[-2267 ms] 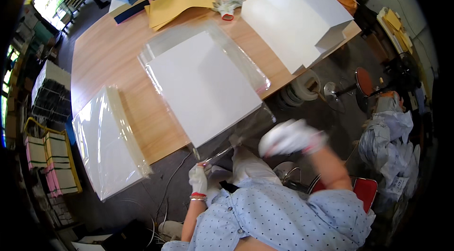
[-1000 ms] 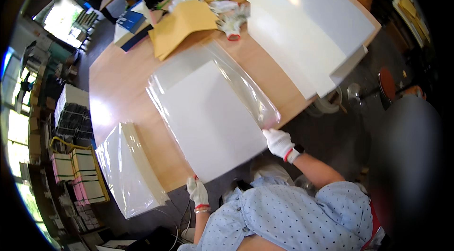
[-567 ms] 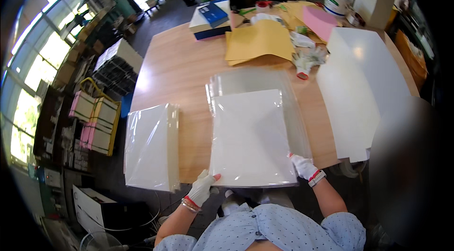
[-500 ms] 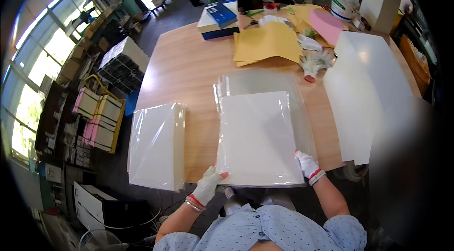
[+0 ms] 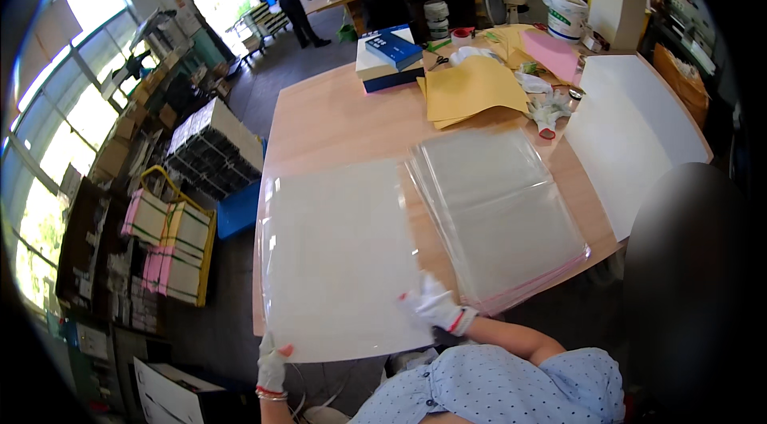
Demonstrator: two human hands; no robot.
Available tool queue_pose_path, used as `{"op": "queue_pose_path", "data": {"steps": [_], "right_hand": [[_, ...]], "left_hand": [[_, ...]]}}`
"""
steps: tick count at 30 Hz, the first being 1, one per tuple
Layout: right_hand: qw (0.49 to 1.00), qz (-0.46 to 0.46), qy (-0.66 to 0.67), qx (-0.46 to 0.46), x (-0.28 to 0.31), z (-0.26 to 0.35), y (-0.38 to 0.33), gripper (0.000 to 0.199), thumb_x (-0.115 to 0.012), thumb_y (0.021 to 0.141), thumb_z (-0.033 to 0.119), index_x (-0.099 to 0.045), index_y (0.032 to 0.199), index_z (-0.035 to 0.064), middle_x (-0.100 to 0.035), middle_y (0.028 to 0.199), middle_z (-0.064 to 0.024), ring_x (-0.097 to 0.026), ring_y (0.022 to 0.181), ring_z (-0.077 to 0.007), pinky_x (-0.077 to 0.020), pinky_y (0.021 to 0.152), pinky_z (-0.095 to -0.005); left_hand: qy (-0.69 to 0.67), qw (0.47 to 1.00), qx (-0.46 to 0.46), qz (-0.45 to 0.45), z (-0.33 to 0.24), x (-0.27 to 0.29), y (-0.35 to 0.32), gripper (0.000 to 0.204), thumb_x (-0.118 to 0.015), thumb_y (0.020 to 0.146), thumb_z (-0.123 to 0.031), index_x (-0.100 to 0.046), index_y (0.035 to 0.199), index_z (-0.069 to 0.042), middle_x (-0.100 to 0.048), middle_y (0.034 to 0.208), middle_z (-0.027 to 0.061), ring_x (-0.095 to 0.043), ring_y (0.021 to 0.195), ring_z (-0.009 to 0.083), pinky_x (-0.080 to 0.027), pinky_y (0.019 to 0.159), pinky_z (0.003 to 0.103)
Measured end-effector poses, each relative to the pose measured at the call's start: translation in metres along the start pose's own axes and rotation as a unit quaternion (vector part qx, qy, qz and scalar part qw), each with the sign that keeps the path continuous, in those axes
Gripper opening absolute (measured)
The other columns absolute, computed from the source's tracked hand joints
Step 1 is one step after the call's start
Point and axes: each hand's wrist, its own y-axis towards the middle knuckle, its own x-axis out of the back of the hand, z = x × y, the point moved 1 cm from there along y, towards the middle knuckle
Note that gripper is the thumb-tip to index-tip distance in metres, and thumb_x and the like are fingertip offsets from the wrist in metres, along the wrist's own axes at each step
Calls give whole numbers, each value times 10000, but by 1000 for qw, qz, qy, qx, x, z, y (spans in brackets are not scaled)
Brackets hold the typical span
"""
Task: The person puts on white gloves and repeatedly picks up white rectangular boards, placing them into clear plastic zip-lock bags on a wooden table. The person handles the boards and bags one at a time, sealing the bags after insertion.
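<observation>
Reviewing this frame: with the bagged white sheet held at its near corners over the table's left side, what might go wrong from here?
The bagged white sheet overhangs the table's near edge; held only by the left hand and right hand, it may sag or slip off. Its right edge lies close to the stack of clear bags, so a sideways slide might knock those bags askew.

Dark blob (image 5: pixel 687 264) blurs right side; left forearm cut off at bottom edge; sheet (image 5: pixel 339 256) hides the table's (image 5: pixel 335 124) near edge.
</observation>
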Motion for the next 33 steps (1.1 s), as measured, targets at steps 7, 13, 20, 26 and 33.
{"op": "queue_pose_path", "data": {"steps": [7,13,20,26,33], "right_hand": [[940,233,-225,-108,-86,60,9,768,-478,782,654,-514,1050,-65,-633,922,-260,-624,880,-381,-471,744,-424],[917,260,-298,-51,-100,43,15,702,-445,817,643,-527,1044,-16,-640,890,-225,-627,843,-359,-479,727,-427],[971,79,-221,40,53,40,20,247,-486,860,261,-542,892,22,-577,802,-203,-584,747,-350,-464,661,-423],[817,-345,-459,57,375,80,-80,144,-537,827,214,-572,833,75,-577,739,-154,-582,679,-351,-476,644,-434],[668,-350,-648,-106,543,133,-116,322,-677,707,270,-560,944,86,-557,1040,-115,-529,1005,-306,-454,808,-426]], "left_hand": [[543,837,62,18,22,97,44,397,-602,825,-174,-527,1166,16,-603,1076,148,-585,999,233,-457,843,330],[630,774,15,65,22,64,87,489,-584,844,-255,-445,1253,-26,-500,1205,149,-476,1120,244,-331,937,388],[536,840,-75,-39,-11,41,98,600,-563,866,-350,-349,1354,-75,-379,1355,151,-350,1262,257,-183,1047,456],[221,954,-203,2,-17,-31,117,712,-580,866,-409,-261,1437,-128,-270,1473,157,-239,1374,274,-37,1122,540],[204,933,57,292,-46,-266,102,360,-543,900,-135,-508,1242,-26,-551,1207,143,-510,1117,257,-427,936,355]]}}
